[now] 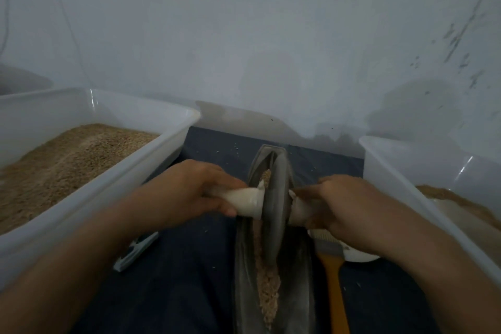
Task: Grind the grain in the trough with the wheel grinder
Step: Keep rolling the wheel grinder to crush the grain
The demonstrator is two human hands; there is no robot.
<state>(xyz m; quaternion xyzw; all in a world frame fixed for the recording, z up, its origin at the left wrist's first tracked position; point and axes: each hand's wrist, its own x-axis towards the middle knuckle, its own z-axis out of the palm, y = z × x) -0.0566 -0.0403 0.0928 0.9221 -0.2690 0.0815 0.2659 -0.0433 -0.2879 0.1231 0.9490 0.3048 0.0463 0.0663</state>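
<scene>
1. I have both hands on the wheel grinder (273, 206): my left hand (195, 192) is curled around the pale handle on its left side, and my right hand (341, 206) is wrapped around the matching handle on its right.

2. The grey wheel stands upright on its edge inside the long, narrow trough (298, 279), about midway along it. The trough runs away from me on the dark cloth (189, 293), towards the wall.

3. The grain (268, 293) lies in a thin line along the bottom of the groove. The stretch nearer me looks crushed and clumpy, and a little more shows just beyond the wheel.

4. I judge this to be the middle of the grinding step, with the wheel in contact and rolling strokes under way. The picture is blurred around the hands, so I cannot say which way it is moving.

5. The next stroke calls for even downward pressure from both hands, keeping the axle level so the wheel stays in the groove and does not climb the sides.

6. To my left sits a white tub of grain (89, 160). Another tub (406, 171) sits to my right, holding a smaller brown heap. A yellow-handled brush (334, 279) lies just beside the trough, close enough to knock.
</scene>
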